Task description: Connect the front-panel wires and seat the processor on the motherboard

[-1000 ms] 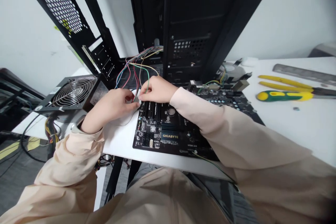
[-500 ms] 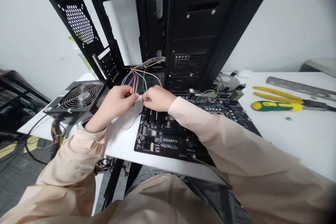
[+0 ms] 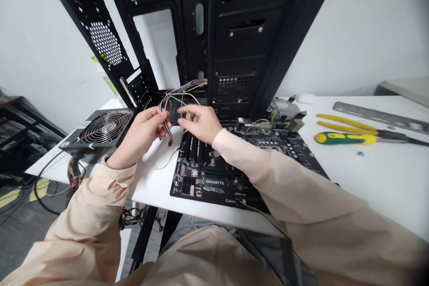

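A black Gigabyte motherboard lies flat on the white table. Thin coloured wires run out of the black computer case standing behind it. My left hand is closed on a bunch of these wires, their small plugs hanging below the fingers. My right hand pinches a wire end close by, a little above the board's far left corner. Both hands are held up off the board.
A power supply with a round fan grille sits on the table at the left, its cables hanging over the edge. Yellow-handled pliers, a green and yellow screwdriver and a metal strip lie at the right.
Both hands have lifted away from the board's corner, carrying the wires upward. The view has tilted up, so more of the case shows.
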